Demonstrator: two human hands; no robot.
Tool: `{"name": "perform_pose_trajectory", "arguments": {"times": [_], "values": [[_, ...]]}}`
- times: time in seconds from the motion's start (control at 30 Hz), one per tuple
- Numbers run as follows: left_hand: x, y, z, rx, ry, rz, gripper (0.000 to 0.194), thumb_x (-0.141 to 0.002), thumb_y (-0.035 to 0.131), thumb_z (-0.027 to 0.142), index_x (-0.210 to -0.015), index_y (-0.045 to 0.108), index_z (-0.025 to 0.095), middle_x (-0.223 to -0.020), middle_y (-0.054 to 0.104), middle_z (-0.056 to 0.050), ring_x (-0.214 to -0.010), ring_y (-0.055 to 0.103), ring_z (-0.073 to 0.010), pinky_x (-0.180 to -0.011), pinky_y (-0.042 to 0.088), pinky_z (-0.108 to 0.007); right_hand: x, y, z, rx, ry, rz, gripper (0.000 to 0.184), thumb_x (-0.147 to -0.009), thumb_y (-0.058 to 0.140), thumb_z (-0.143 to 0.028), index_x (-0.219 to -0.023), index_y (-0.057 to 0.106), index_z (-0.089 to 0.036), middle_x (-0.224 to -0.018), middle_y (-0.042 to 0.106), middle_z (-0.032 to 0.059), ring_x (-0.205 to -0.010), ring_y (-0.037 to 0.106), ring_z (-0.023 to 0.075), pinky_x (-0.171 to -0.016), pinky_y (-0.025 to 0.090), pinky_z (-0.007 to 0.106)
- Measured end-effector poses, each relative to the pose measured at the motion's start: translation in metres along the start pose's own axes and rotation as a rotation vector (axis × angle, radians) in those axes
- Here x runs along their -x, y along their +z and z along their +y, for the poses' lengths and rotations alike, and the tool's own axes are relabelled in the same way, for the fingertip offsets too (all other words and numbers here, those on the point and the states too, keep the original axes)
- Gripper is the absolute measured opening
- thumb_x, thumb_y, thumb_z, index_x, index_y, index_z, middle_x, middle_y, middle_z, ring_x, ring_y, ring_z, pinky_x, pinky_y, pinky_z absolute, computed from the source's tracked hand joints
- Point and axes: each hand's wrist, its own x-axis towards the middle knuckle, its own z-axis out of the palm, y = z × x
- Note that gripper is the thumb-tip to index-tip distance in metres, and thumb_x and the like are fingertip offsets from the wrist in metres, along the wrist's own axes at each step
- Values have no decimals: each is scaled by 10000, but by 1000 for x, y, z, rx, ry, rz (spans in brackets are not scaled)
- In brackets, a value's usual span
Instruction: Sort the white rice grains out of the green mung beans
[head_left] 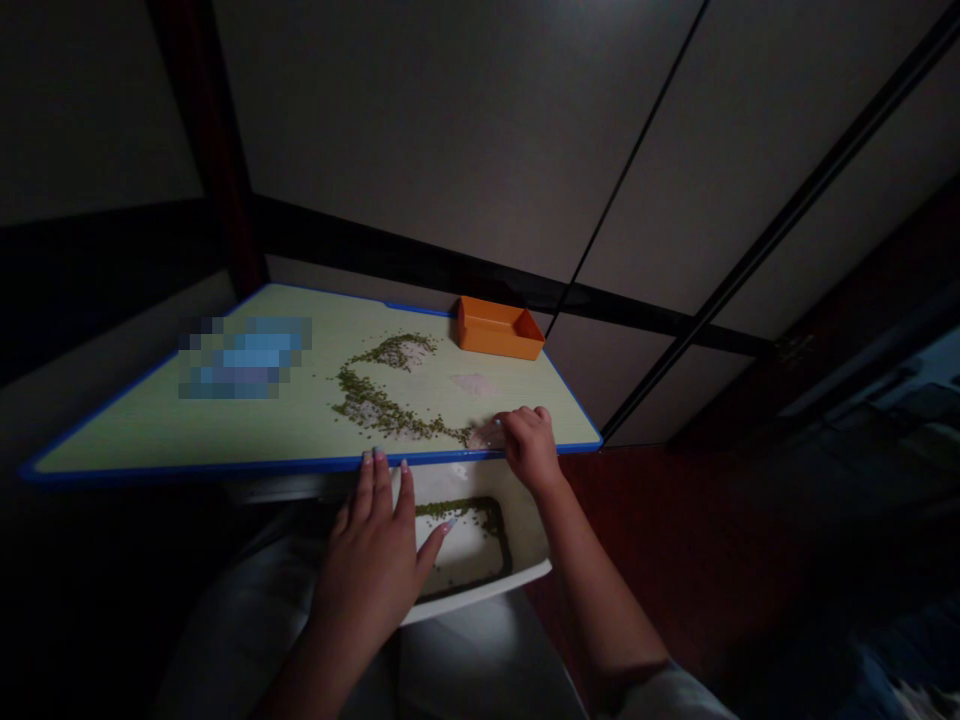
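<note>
Small green grains (pixel 375 408) and pale powder lie left of the right hand (pixel 529 440), its fingers curled; any grip unclear. The left hand's (pixel 379 545) fingers spread over a smooth white basin (pixel 529 525).

I see small green grains (pixel 358 388) on the pale-topped table (pixel 187 430), spread in a curved band which reaches the near blue edge. Fine whitish grains (pixel 405 352) are mixed among them, and one thin whitish patch lies apart. Below this edge, I see the white basin (pixel 529 550), open upward, with more green grains along its bottom border.
</note>
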Motion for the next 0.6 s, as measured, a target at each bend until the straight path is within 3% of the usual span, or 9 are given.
{"name": "perform_pose_trajectory", "arguments": {"times": [0.33, 0.6], "values": [[1, 0, 0, 3, -4, 3, 760, -796, 332, 570, -1348, 347, 48, -1495, 197, -257, -1415, 116, -337, -1000, 368, -464, -2, 2, -3, 71, -6, -3, 242, -885, 420, -133, -966, 643, -180, -799, 645, 65, -794, 514, 182, -756, 259, 314], [1, -2, 0, 8, -10, -9, 760, -790, 332, 575, -1344, 357, 55, -1497, 209, -243, -1417, 116, -327, -1000, 370, -459, 0, 0, -1, 102, 116, 81, 243, -901, 409, -146, -957, 641, -190, -784, 649, 65, -789, 512, 188, -740, 245, 318]]}}
